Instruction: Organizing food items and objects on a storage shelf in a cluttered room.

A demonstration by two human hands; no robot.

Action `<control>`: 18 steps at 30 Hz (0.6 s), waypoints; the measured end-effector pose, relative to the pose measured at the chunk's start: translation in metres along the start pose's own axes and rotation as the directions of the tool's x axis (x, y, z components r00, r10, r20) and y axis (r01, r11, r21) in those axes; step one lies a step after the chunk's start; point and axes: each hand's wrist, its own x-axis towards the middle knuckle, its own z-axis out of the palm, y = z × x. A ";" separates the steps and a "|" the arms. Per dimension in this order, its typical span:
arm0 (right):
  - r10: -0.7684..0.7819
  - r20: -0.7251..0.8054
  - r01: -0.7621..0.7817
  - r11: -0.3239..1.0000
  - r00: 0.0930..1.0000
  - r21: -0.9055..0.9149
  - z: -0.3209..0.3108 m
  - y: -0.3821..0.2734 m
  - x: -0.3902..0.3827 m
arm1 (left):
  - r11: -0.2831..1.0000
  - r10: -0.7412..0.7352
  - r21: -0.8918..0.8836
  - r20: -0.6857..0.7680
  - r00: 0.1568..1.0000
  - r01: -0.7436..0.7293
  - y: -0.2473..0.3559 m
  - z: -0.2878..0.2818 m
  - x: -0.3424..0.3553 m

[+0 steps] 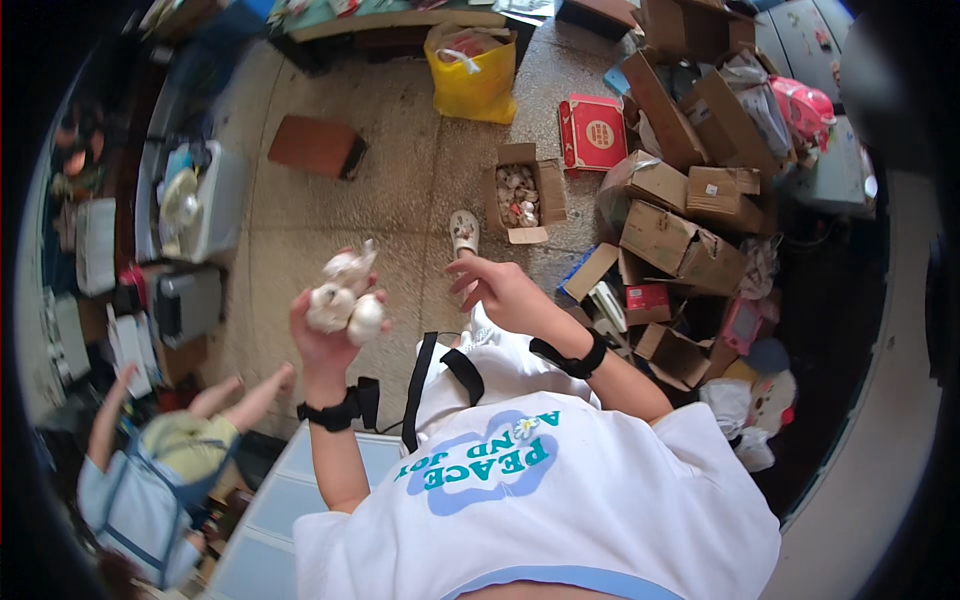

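Note:
Several white garlic bulbs (333,306) are gathered in my left hand (318,345), which is raised at the left with its fingers curled around them. One bulb has a papery stem pointing up. My right hand (492,290) hovers in front of my body, above my leg, with fingers loosely bent and apart; I see nothing in it. Beyond it on the floor stands an open cardboard box (551,190) with more garlic (517,195) inside. Dark straps circle both my wrists.
A yellow plastic bag (470,80) and a red flat box (592,133) stand farther off. Cardboard boxes (680,245) pile up at the right. A brown block (316,146) lies on the floor at the left. Another person (165,460) sits at the lower left beside white drawers (285,500).

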 end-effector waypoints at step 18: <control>-0.247 0.004 0.243 0.957 0.969 0.159 -0.045 -0.116 0.285 | 0.966 0.064 0.258 -0.151 0.986 -0.023 0.181 0.053 0.230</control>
